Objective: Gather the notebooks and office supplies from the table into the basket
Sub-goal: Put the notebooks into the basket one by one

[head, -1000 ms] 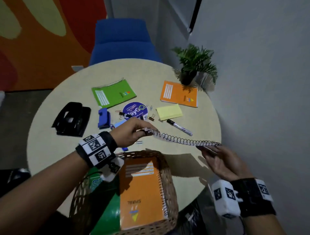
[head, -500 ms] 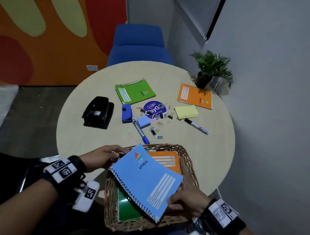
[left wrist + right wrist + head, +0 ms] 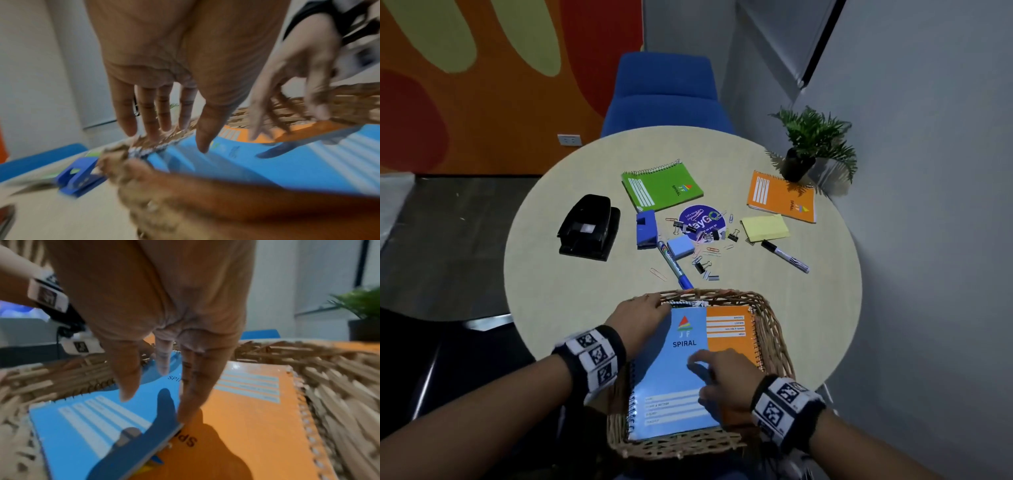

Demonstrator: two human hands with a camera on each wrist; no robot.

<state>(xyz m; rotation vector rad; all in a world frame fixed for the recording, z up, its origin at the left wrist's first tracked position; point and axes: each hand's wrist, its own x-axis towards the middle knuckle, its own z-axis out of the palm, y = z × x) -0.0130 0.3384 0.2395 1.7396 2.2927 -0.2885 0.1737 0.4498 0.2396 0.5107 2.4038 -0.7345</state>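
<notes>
Basket [image 3: 774, 329] on round beige table [image 3: 571, 294], blue chair [image 3: 666, 96] behind

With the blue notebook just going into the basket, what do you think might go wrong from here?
The blue notebook lies askew over the orange notebook, near edge riding up the basket wall; it may sit proud and crowd later items. The basket overhangs the table edge, so pressing from either hand could tip it.

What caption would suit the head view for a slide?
Both hands settle a blue notebook into the wicker basket while supplies wait on the table.
</notes>
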